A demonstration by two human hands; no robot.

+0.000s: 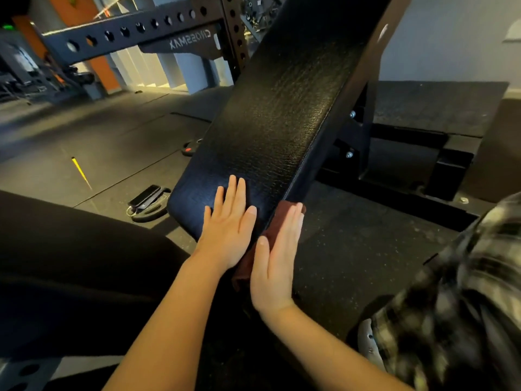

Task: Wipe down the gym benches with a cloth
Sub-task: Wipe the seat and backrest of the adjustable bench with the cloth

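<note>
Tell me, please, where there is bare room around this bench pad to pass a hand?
Free: the bench pad above the left hand; the floor mat between the right hand and the bench frame. Crowded: the pad's lower end, with both hands and the cloth; the floor left of it holds a phone and a weight plate.

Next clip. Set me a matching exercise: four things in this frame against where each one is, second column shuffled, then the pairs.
1 left hand
2 right hand
3 cloth
4 phone

A low down, left of the bench pad
B flat on the pad's top face
C against the pad's side edge
D straight fingers pressing the cloth

Pairs: 1-B, 2-D, 3-C, 4-A
</note>
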